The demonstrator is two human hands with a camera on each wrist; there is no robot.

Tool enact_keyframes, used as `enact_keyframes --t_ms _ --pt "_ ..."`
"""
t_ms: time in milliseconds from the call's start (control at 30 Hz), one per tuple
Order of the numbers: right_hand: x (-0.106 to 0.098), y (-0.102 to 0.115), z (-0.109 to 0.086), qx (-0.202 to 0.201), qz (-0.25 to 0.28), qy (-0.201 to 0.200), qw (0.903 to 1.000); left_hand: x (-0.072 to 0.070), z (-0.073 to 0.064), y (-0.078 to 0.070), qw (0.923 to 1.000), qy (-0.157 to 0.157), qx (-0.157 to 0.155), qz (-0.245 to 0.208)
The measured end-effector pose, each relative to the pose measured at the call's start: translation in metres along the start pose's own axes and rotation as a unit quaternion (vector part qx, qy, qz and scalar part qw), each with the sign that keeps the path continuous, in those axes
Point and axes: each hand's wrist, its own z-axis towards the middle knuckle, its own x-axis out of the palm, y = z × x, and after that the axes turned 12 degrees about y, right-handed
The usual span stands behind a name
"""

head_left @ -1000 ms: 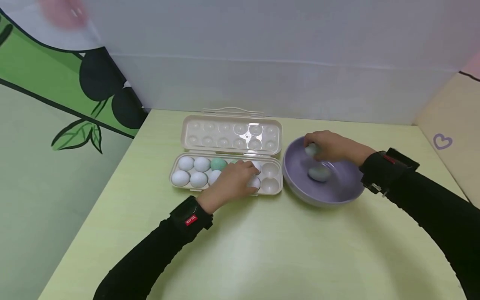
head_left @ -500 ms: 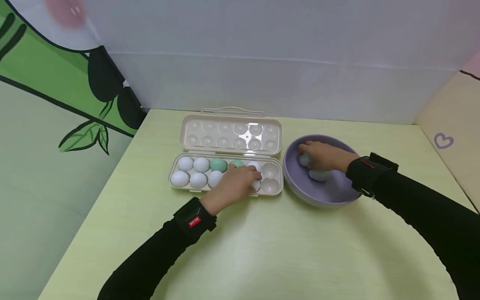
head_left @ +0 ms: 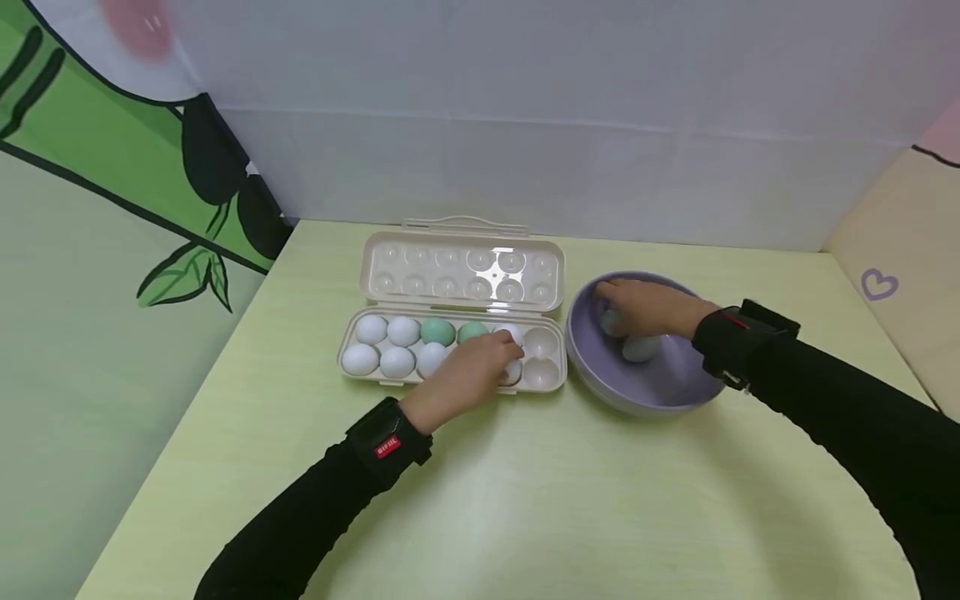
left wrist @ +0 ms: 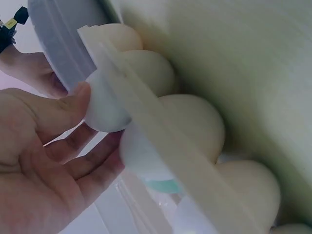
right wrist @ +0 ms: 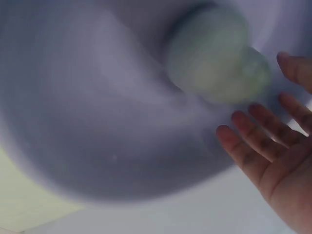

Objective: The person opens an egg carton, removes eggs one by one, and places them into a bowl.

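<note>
My left hand (head_left: 472, 368) reaches over the front row of the egg carton (head_left: 540, 373). In the left wrist view its thumb and fingers pinch a white egg (left wrist: 103, 105) sitting in its cup. White eggs (head_left: 360, 359) and pale green eggs (head_left: 437, 331) fill the carton's other cups to the left, some hidden by the hand. Inside the purple bowl (head_left: 667, 390) lie two pale grey-green eggs (head_left: 641, 348). My right hand (head_left: 651, 308) is over the bowl; the right wrist view shows its fingers spread, fingertips close beside the eggs (right wrist: 207, 61).
The carton's clear lid (head_left: 420, 271) lies folded back behind it. Two cups at the carton's right end hold nothing, right beside the bowl. A pale wall (head_left: 600, 179) stands behind the table (head_left: 585, 500), and a cream wall (head_left: 900, 233) at right.
My right hand has lowered the egg it held into the bowl beside the other one and let go, its fingers now spread. The left hand has barely shifted at the carton.
</note>
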Motion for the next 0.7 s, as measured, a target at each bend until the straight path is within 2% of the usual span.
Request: enact_keyframes --t_ms 100,200,267,333,400,500,600,667,700 --pt "-0.014 0.012 -0.01 0.018 0.02 -0.003 0.9996 -0.007 -0.007 -0.002 0.9996 -0.014 0.007 -0.025" --pt "-0.027 0.03 -0.021 0.019 0.022 -0.036 0.9989 -0.015 -0.012 -0.003 0.9965 -0.048 0.025 -0.064" --pt "-0.035 0.041 -0.026 0.002 0.025 -0.071 0.9972 -0.021 -0.011 -0.005 0.9901 -0.084 0.037 -0.106" --pt "-0.041 0.055 -0.031 -0.023 0.036 -0.105 0.9935 -0.028 -0.01 -0.007 0.9782 -0.125 0.053 -0.157" --pt "-0.045 0.072 -0.037 -0.059 0.057 -0.128 0.9884 -0.034 -0.009 -0.012 0.9599 -0.167 0.067 -0.215" --pt "-0.048 0.097 -0.044 -0.117 0.076 -0.149 0.979 -0.045 -0.009 -0.02 0.9268 -0.217 0.081 -0.295" --pt "-0.047 0.118 -0.048 -0.184 0.057 -0.18 0.9647 -0.055 -0.011 -0.029 0.8901 -0.249 0.088 -0.371" --pt "-0.045 0.128 -0.048 -0.219 0.033 -0.216 0.9512 -0.06 -0.011 -0.035 0.8661 -0.262 0.093 -0.416" --pt "-0.044 0.131 -0.048 -0.23 0.02 -0.234 0.9443 -0.062 -0.012 -0.037 0.8567 -0.267 0.097 -0.43"
